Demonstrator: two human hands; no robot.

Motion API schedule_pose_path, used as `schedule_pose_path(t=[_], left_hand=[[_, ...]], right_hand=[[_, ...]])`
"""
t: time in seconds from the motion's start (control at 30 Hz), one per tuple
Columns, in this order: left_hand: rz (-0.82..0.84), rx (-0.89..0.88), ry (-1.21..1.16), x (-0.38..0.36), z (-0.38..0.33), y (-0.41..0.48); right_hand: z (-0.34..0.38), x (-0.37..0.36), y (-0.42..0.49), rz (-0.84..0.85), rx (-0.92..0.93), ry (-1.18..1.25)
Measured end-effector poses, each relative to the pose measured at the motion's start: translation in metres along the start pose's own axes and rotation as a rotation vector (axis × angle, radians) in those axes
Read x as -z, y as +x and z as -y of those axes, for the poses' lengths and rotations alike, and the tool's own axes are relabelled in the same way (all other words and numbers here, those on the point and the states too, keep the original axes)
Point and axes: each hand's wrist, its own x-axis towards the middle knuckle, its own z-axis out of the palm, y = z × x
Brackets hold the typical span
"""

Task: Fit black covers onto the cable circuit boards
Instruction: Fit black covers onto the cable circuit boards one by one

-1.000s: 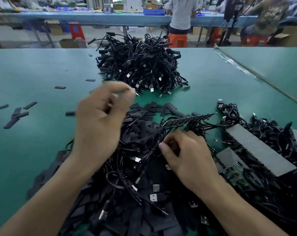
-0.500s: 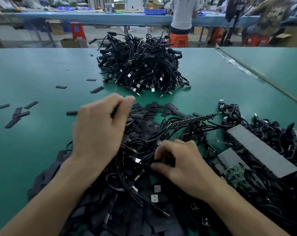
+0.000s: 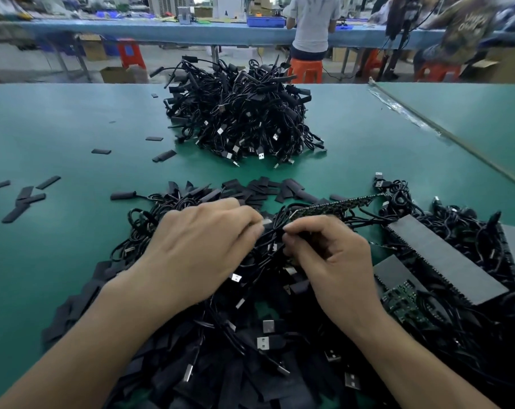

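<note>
My left hand (image 3: 203,246) and my right hand (image 3: 336,267) meet fingertip to fingertip over a heap of black cables (image 3: 250,335) with USB plugs. The left fingers pinch a small pale piece (image 3: 265,222); blur hides what it is. The right thumb and forefinger pinch a thin black cable end (image 3: 288,231). Loose black covers (image 3: 259,190) lie just beyond the hands. A strip of joined circuit boards (image 3: 339,204) sticks out to the right of my fingers.
A tall pile of black cables (image 3: 238,119) sits mid-table. More black covers (image 3: 23,199) lie scattered at the left. Grey panels (image 3: 439,255) and a green circuit board (image 3: 403,299) rest in cables at the right. People sit at a far bench (image 3: 191,31).
My left hand came down from a raised position and moved right to meet the right hand. My right hand lifted slightly out of the cable heap with a cable end.
</note>
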Motion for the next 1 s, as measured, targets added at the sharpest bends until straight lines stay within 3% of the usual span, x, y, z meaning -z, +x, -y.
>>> schedule_pose_path(t=[0.1, 0.2, 0.37, 0.67, 0.8, 1.0], left_hand=[[0.051, 0.012, -0.010, -0.004, 0.000, -0.001], [-0.001, 0.044, -0.069, -0.005, 0.001, -0.001], [0.056, 0.080, -0.164, -0.004, 0.004, 0.000], [-0.031, 0.116, -0.618, -0.008, 0.014, 0.002], [-0.019, 0.118, -0.565, -0.005, 0.013, 0.004], [0.053, 0.204, -0.282, -0.002, 0.007, 0.003]], right_hand=[[0.000, -0.001, 0.000, 0.048, -0.048, -0.068], [0.000, -0.002, 0.000, 0.059, -0.095, -0.074], [0.002, -0.002, -0.001, 0.029, -0.145, 0.053], [0.001, -0.002, -0.002, 0.111, -0.150, 0.032], [0.002, -0.002, -0.002, 0.077, -0.108, 0.018], [0.002, -0.002, -0.002, 0.044, -0.054, -0.030]])
